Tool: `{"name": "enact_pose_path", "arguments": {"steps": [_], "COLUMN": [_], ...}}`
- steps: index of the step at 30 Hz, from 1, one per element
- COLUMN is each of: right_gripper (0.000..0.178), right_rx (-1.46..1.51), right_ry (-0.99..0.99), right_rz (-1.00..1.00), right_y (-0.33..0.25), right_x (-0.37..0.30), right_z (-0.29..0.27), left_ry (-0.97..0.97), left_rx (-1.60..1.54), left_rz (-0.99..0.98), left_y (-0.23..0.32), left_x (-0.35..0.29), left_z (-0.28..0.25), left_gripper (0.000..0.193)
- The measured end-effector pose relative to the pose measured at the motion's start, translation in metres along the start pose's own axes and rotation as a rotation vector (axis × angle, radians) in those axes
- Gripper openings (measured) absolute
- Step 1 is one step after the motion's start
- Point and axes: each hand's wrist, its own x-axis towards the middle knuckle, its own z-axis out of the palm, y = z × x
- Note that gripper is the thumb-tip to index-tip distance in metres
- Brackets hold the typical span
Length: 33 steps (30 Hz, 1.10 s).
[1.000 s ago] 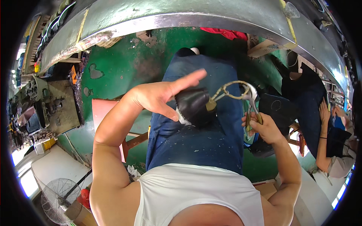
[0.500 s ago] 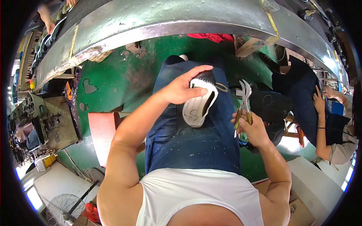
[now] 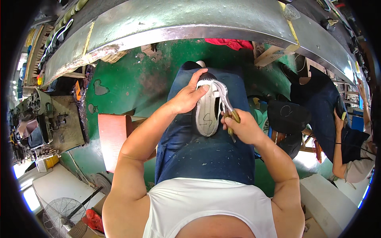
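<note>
Across my thighs lies a shoe upper on a last (image 3: pixel 207 116), its pale underside facing up with a dark pen mark near the close end. Its far end is black with a toothed edge. My left hand (image 3: pixel 189 96) is closed on the shoe's far end, the thumb pressing on the underside. In my right hand (image 3: pixel 245 127) is a pair of lasting pincers (image 3: pixel 223 94) with brownish-yellow handles. The metal jaws meet the shoe's right edge near its far end; exactly what they pinch is hard to make out.
A metal-topped workbench (image 3: pixel 174 24) curves across the far side. Left of my legs stands a reddish box (image 3: pixel 113 133); machinery (image 3: pixel 65 123) sits farther left. A wire fan (image 3: pixel 63 210) stands at lower left. Another person's hand (image 3: pixel 338 121) works at the right, beside a black bag (image 3: pixel 287 115).
My right hand has brought the pincers leftward onto the shoe's right edge, and their handles have come closer together. The shoe has turned more upright, still held by my left hand.
</note>
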Motion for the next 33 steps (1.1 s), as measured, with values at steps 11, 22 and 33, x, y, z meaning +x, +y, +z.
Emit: {"name": "enact_pose_path", "arguments": {"steps": [11,22,33], "right_gripper": [0.025,0.024,0.021], "right_rx": [0.039,0.345,-0.309], "right_ry": [-0.018,-0.085,0.311], "right_rz": [0.102,0.119,-0.231], "right_y": [-0.005,-0.010,0.024], "right_x": [0.005,0.017,0.025], "right_z": [-0.011,-0.016,0.016], "left_ry": [-0.007,0.022,0.039], "left_rx": [0.154,0.096,-0.008], "left_rz": [-0.025,-0.025,0.073], "left_y": [-0.005,0.003,-0.012], "left_x": [0.014,0.011,0.006], "left_z": [0.002,0.012,-0.006], "left_gripper": [0.060,0.051,0.045]}}
